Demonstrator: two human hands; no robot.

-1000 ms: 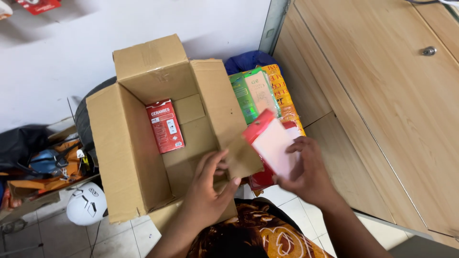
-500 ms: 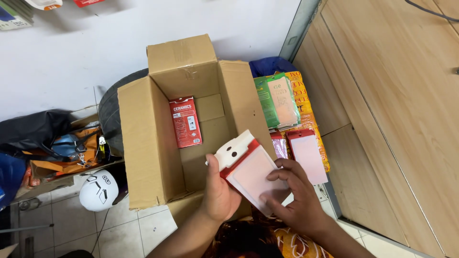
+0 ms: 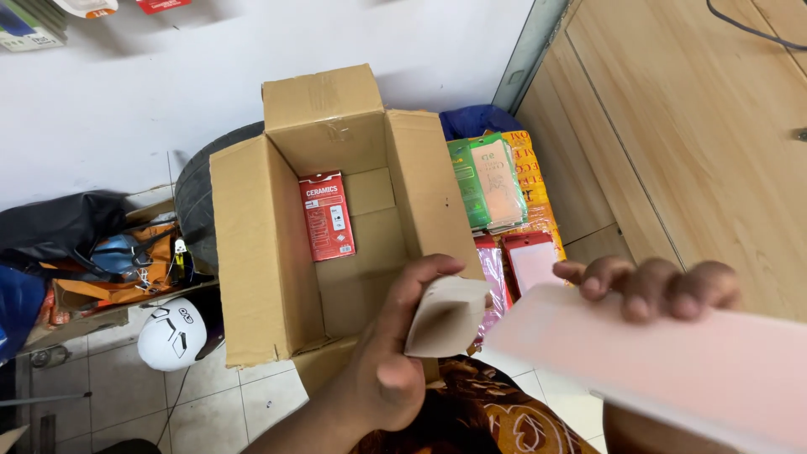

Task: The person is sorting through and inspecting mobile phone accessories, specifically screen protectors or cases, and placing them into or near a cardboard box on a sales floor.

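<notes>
My left hand (image 3: 395, 361) pinches a small pale card sleeve (image 3: 444, 316) between thumb and fingers, over the near edge of the open cardboard box (image 3: 252, 252). My right hand (image 3: 656, 286) curls its fingers (image 3: 639, 294) over the top edge of a flat pink packet (image 3: 664, 361), gripping it. One red packet (image 3: 327, 215) lies inside the box.

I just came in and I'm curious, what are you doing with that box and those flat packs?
A person is looking down at an open cardboard box on the floor. Their left hand holds a small whitish card, and their right hand holds a flat pink pack close to the camera. One red pack lies inside the box. More packs, green and pink ones, are piled beside the box, next to a wooden cabinet. A white helmet sits on the tiles.
</notes>
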